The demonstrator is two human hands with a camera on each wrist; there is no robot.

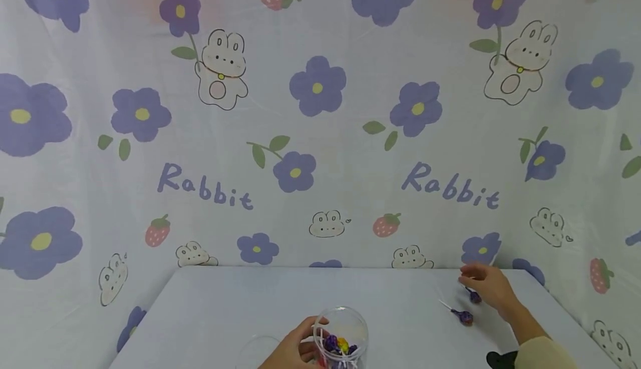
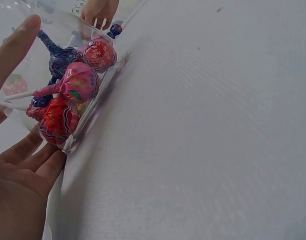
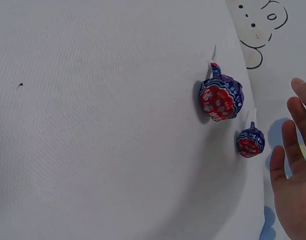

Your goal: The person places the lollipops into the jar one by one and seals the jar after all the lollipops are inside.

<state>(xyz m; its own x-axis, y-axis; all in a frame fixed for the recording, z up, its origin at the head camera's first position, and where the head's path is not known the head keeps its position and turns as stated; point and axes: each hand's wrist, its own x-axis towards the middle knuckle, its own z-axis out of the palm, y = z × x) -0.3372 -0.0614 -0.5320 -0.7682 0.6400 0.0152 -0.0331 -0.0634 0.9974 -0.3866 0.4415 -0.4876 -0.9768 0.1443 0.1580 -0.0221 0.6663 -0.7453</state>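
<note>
My left hand (image 1: pixel 295 347) grips a clear plastic jar (image 1: pixel 342 324) at the front middle of the table. Inside it, in the left wrist view, lie several wrapped lollipops, among them a pink lollipop (image 2: pixel 80 82) and a red lollipop (image 2: pixel 59 120). To the right, my right hand (image 1: pixel 489 286) hovers with loosely bent fingers over the farther purple lollipop (image 1: pixel 473 296). A nearer purple lollipop (image 1: pixel 463 317) lies beside that one on the tabletop. In the right wrist view the fingers of this hand (image 3: pixel 298 165) stand apart from both lollipops.
A faint clear round lid (image 1: pixel 260 351) lies left of the jar, partly behind my left hand. The white table (image 1: pixel 240 296) ends at a printed curtain (image 1: pixel 320 135) at the back. Something black (image 1: pixel 501 359) shows by the right sleeve.
</note>
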